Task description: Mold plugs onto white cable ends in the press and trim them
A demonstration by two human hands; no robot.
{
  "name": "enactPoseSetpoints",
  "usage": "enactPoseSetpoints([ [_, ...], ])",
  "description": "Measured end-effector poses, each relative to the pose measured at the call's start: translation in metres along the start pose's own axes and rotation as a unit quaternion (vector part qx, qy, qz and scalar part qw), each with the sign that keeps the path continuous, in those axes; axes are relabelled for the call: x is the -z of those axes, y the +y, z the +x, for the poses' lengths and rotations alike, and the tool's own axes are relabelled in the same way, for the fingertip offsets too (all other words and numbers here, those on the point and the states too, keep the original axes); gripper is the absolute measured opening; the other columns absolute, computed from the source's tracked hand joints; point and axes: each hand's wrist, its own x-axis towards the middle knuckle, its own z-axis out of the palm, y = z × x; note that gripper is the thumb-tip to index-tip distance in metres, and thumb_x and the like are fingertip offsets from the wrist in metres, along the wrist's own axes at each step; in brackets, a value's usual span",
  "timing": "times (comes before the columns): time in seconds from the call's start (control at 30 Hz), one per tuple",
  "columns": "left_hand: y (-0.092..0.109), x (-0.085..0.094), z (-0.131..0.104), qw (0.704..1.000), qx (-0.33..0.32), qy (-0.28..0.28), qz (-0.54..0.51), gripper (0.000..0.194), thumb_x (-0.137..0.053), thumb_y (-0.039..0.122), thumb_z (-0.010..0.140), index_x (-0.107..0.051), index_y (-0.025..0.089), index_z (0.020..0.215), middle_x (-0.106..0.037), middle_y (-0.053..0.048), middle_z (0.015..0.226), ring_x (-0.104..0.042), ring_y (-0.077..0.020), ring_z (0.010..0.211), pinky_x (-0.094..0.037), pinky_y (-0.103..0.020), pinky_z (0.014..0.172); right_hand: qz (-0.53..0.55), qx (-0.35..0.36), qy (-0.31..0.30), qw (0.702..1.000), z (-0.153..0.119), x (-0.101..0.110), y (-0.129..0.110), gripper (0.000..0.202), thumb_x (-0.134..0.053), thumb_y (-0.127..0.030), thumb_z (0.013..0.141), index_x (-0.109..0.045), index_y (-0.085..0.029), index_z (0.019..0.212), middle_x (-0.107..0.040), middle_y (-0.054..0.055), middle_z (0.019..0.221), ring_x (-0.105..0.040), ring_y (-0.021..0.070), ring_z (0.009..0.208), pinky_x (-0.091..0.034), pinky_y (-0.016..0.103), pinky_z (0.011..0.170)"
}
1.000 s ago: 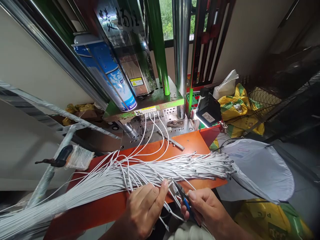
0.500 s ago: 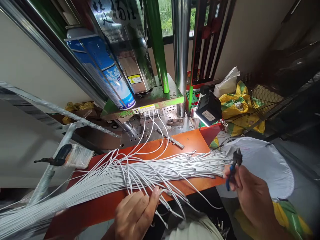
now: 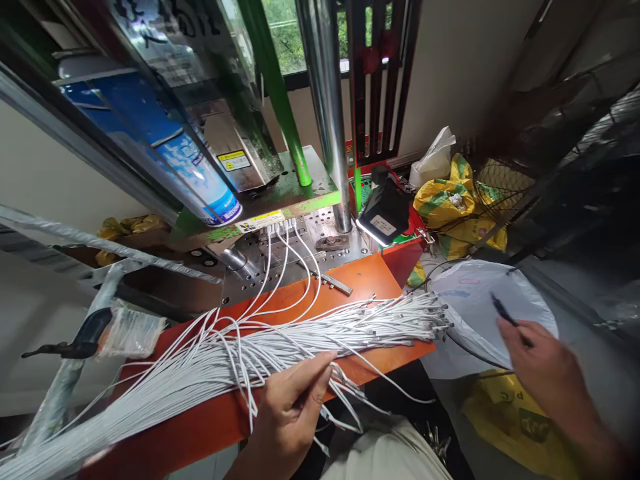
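While in right grip, pliers nose-out.

- bare orange tabletop right of the metal bar leaves room for a hand to pass.
- the white cable bundle blocks a low sweep across the middle.
- arching cables below the green-edged plate hinder reaching in from the front.
- the black lamp obstructs the far right corner.
- free air separates left hand and right hand.

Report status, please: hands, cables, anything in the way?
Left hand closed, apparently on a white cable end. Right hand holding pliers, blurred. Cable bundle lying across orange board. Nothing seen blocking either hand.
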Motion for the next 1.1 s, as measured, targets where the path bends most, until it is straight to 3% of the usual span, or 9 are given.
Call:
enactPoseSetpoints([
  [0.07, 0.003, -0.007, 0.001, 0.997, 0.059, -0.027, -0.034, 0.027, -0.068, 0.015, 0.097, -0.078, 0.024, 0.121, -0.083, -0.004, 0.110, -0.081, -0.0185, 0.097, -0.063, -0.021, 0.088, 0.121, 0.021, -0.103, 0.987, -0.023, -0.010, -0.057, 0.037, -0.060, -0.051, 0.097, -0.066, -0.025, 0.072, -0.067, 0.006, 0.083, -0.061, 0.0223, 0.069, -0.046, 0.036, 0.066],
  [0.17, 0.008, -0.015, 0.001, 0.994, 0.084, -0.043, -0.058, 0.024, -0.068, 0.019, 0.097, -0.080, 0.023, 0.118, -0.084, -0.005, 0.110, -0.081, -0.0197, 0.097, -0.064, -0.022, 0.089, 0.270, 0.093, -0.294, 0.912, -0.050, -0.027, -0.132, 0.020, -0.070, -0.042, 0.095, -0.070, -0.023, 0.087, -0.070, 0.004, 0.094, -0.065, 0.0211, 0.088, -0.049, 0.031, 0.080],
  [0.3, 0.014, -0.019, -0.001, 0.988, 0.109, -0.060, -0.093, 0.022, -0.068, 0.022, 0.098, -0.080, 0.022, 0.116, -0.083, -0.007, 0.110, -0.081, -0.0212, 0.098, -0.064, -0.024, 0.089, 0.384, 0.117, -0.367, 0.839, -0.064, -0.049, -0.181, 0.017, -0.066, -0.031, 0.096, -0.066, -0.020, 0.083, -0.065, 0.002, 0.084, -0.058, 0.0170, 0.079, -0.045, 0.028, 0.074],
  [0.43, 0.016, -0.012, -0.004, 0.971, 0.157, -0.094, -0.153, 0.022, -0.066, 0.028, 0.100, -0.080, 0.021, 0.114, -0.082, -0.008, 0.107, -0.078, -0.0214, 0.097, -0.062, -0.026, 0.089, 0.415, 0.117, -0.387, 0.815, -0.059, -0.064, -0.187, 0.018, -0.060, -0.030, 0.098, -0.064, -0.018, 0.085, -0.059, 0.000, 0.078, -0.052, 0.0150, 0.074, -0.040, 0.028, 0.069],
  [0.53, 0.014, -0.006, -0.006, 0.957, 0.203, -0.115, -0.173, 0.022, -0.064, 0.034, 0.101, -0.081, 0.019, 0.105, -0.079, -0.006, 0.090, -0.073, -0.0168, 0.078, -0.058, -0.022, 0.073, 0.399, 0.156, -0.408, 0.806, -0.053, -0.069, -0.186, 0.020, -0.060, -0.027, 0.098, -0.060, -0.019, 0.080, -0.058, -0.001, 0.077, -0.051, 0.0140, 0.073, -0.039, 0.027, 0.070],
  [0.63, 0.012, -0.006, -0.005, 0.926, 0.268, -0.162, -0.212, 0.030, -0.059, 0.041, 0.104, -0.077, 0.018, 0.098, -0.069, -0.002, 0.074, -0.062, -0.0130, 0.065, -0.050, -0.019, 0.060, 0.350, 0.196, -0.419, 0.814, -0.049, -0.070, -0.180, 0.028, -0.059, -0.030, 0.101, -0.054, -0.020, 0.075, -0.055, -0.002, 0.074, -0.047, 0.0131, 0.069, -0.037, 0.027, 0.067],
  [0.73, 0.014, -0.008, -0.004, 0.916, 0.289, -0.155, -0.231, 0.032, -0.059, 0.044, 0.103, -0.074, 0.016, 0.095, -0.070, -0.004, 0.079, -0.066, -0.0166, 0.075, -0.053, -0.022, 0.068, 0.255, 0.260, -0.401, 0.840, -0.047, -0.067, -0.167, 0.037, -0.057, -0.038, 0.105, -0.052, -0.020, 0.073, -0.055, -0.001, 0.074, -0.047, 0.0144, 0.069, -0.035, 0.028, 0.066],
  [0.93, 0.013, -0.009, -0.006, 0.967, 0.199, -0.077, -0.137, 0.022, -0.060, 0.031, 0.102, -0.077, 0.020, 0.095, -0.078, -0.004, 0.089, -0.072, -0.0166, 0.078, -0.055, -0.021, 0.066, 0.083, 0.413, -0.282, 0.862, -0.046, -0.057, -0.149, 0.045, -0.044, -0.041, 0.112, -0.056, -0.020, 0.074, -0.058, 0.004, 0.079, -0.049, 0.0179, 0.072, -0.029, 0.031, 0.065],
  [1.1, 0.008, -0.006, -0.006, 0.994, 0.080, -0.055, -0.051, 0.015, -0.062, 0.017, 0.099, -0.075, 0.022, 0.102, -0.081, -0.003, 0.098, -0.076, -0.0160, 0.082, -0.057, -0.021, 0.072, 0.034, 0.485, -0.229, 0.843, -0.039, -0.053, -0.154, 0.043, -0.050, -0.037, 0.111, -0.056, -0.019, 0.072, -0.058, 0.005, 0.079, -0.047, 0.0202, 0.075, -0.026, 0.034, 0.065],
])
